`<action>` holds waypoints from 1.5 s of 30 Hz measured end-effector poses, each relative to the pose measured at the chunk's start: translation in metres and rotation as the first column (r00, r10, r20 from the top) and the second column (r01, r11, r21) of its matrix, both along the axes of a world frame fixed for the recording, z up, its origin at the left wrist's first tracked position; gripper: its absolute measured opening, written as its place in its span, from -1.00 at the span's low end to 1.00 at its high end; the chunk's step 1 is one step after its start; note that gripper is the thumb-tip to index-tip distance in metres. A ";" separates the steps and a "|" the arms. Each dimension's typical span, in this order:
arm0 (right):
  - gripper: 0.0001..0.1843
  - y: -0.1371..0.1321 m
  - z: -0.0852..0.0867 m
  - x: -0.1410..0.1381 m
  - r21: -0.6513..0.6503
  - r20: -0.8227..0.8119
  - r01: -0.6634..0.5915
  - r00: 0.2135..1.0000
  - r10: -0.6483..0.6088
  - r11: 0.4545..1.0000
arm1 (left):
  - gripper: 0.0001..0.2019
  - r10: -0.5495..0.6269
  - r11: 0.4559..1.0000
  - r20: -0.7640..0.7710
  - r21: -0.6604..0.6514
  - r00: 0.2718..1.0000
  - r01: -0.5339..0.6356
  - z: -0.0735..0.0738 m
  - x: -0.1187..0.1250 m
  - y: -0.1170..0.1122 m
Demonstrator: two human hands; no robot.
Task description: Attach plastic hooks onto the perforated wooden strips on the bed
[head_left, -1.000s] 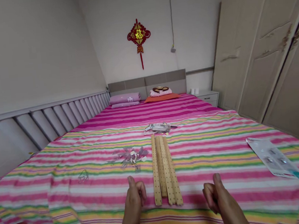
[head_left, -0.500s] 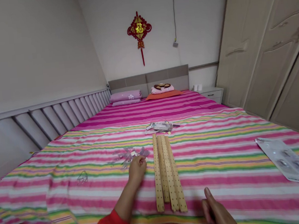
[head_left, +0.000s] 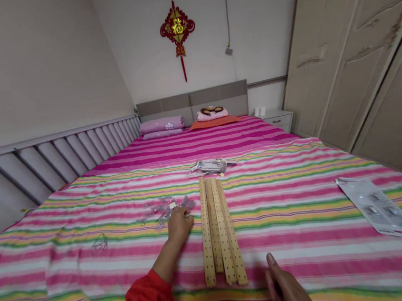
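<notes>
My left hand (head_left: 180,223) reaches over the near edge of a loose pile of small clear plastic bags (head_left: 164,211). Its fingers are curled together at the pile, and what they pinch, if anything, is hidden. Just right of it, several long wooden strips with rows of holes (head_left: 225,243) lie side by side, pointing away from me. My right hand (head_left: 289,285) hovers low at the bottom edge, right of the strips, thumb raised and apart from the partly hidden fingers. I see nothing in it.
Beyond the strips lies a clear packet of parts (head_left: 210,167). A blister pack (head_left: 383,210) is at the right, and a thin wire-like tangle (head_left: 99,243) at the left. Everything rests on a striped bed sheet (head_left: 282,209). A radiator (head_left: 61,158) runs along the left side.
The view has shifted slightly, so the whole scene sits a little further left and up. My left hand's fingers dip slightly closer over the bags. My right hand keeps about the same pose.
</notes>
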State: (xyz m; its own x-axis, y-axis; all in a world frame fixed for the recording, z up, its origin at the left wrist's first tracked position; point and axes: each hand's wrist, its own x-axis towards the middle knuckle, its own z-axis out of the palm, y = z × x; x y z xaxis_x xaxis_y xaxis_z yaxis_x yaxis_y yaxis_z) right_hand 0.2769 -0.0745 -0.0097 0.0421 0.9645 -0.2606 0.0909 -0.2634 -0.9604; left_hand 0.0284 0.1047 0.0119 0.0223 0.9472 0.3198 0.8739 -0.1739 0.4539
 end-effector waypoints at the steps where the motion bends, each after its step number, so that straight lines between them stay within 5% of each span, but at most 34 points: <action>1: -0.27 0.000 0.000 0.000 0.000 -0.007 -0.003 1.000 0.003 1.000 | -0.90 -0.039 0.999 0.058 0.028 0.998 0.038 0.002 0.000 -0.008; 8: -0.40 0.007 -0.006 -0.015 0.017 -0.264 -0.017 0.964 0.021 1.000 | -0.85 -0.427 0.902 0.265 0.196 0.864 0.386 0.020 0.013 -0.102; 15: -0.55 0.005 0.012 -0.032 0.063 -0.384 -0.044 0.921 0.065 0.997 | -0.85 -0.497 0.867 0.358 0.167 0.790 0.470 0.013 0.031 -0.164; 21: -0.56 -0.006 0.024 -0.026 0.143 -0.417 -0.177 0.881 0.221 0.974 | -0.95 -0.554 0.790 0.529 0.090 0.643 0.606 0.014 0.039 -0.172; 28: -0.71 -0.015 0.018 -0.024 0.266 -0.345 -0.397 0.812 0.471 0.878 | -0.91 -0.559 0.610 0.659 -0.084 0.503 0.788 0.008 0.035 -0.174; 41: -0.85 -0.026 0.007 -0.023 0.052 -0.637 -0.416 0.686 0.351 0.908 | -0.82 -0.404 0.334 0.862 -0.174 0.307 0.927 0.010 0.037 -0.153; 45: -0.83 -0.027 0.003 -0.026 0.037 -0.720 -0.395 0.626 0.299 0.918 | -0.82 -0.387 0.324 0.872 -0.175 0.300 0.930 0.006 0.040 -0.149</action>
